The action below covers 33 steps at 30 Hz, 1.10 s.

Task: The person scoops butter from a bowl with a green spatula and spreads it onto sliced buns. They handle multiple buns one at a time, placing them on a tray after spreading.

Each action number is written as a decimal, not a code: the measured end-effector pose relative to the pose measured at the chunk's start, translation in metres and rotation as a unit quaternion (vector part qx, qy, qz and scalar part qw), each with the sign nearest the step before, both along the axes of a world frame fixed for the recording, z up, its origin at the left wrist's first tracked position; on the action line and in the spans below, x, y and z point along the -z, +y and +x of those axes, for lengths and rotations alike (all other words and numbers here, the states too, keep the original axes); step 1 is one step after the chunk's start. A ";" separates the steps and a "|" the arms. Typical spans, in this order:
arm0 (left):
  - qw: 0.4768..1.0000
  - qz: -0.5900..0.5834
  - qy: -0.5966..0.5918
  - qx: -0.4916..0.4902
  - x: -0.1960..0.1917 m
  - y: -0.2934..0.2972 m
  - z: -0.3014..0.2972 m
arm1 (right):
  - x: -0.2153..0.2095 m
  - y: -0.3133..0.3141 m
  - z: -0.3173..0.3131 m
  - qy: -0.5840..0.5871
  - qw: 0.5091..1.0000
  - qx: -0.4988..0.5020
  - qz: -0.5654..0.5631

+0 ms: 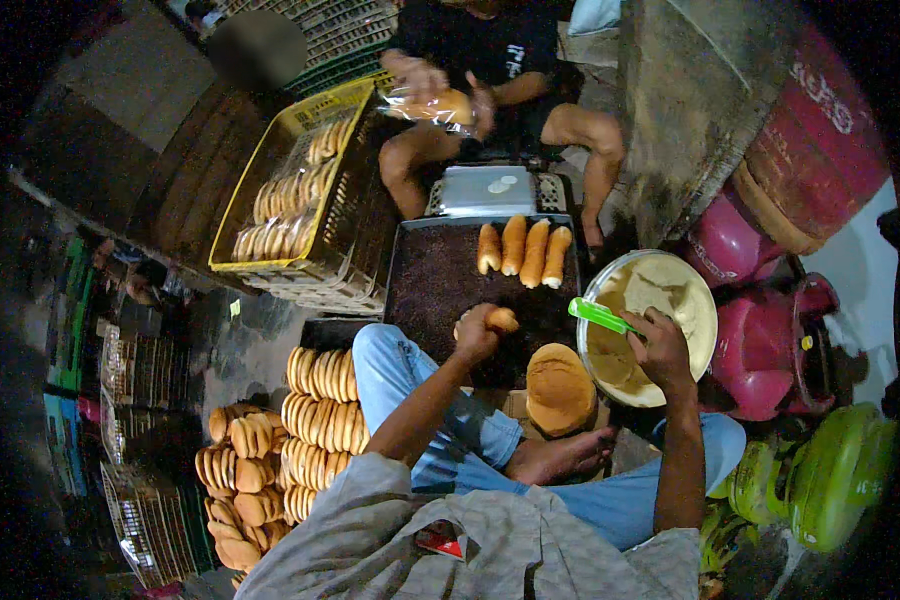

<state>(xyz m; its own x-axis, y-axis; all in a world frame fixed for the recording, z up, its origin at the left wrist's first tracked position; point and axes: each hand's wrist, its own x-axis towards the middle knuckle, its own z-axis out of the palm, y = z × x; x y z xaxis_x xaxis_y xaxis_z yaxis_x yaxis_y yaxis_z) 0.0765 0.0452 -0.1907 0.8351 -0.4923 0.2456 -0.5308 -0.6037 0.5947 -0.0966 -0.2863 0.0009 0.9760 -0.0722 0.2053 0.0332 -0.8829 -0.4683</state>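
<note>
My left hand (477, 334) is closed round a small golden bread roll (503, 319), held over a dark tray of brown sprinkles (430, 265). Several filled rolls (535, 250) lie side by side at the tray's far right. With my right hand (663, 350) I grip a bright green spatula (600, 315), whose head points left at the rim of a round tub (711, 345). Pale cream (660, 285) coats the inside of the tub. Between my legs, in front of the tray, sits a stack of flat brown breads (557, 385).
Rows of buns (325, 420) are piled left of my knee. A yellow-rimmed crate (320, 230) holds packed buns. Opposite, a seated person's hands (470, 105) hold bread in clear plastic, behind a lidded container (485, 190). Pink gas cylinders (760, 350) and a green one (840, 480) stand right.
</note>
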 end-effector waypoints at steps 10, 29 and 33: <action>0.833 -0.348 0.410 -0.130 -0.012 0.046 0.131 | 0.014 -0.050 -0.006 0.101 0.992 0.067 0.021; 0.939 0.264 -0.035 0.216 -0.029 -0.085 -0.134 | 0.148 -0.043 -0.001 0.444 0.864 -0.112 -0.209; 0.922 0.300 -0.027 0.244 -0.042 -0.073 -0.133 | 0.079 -0.053 -0.023 0.285 0.945 -0.062 -0.152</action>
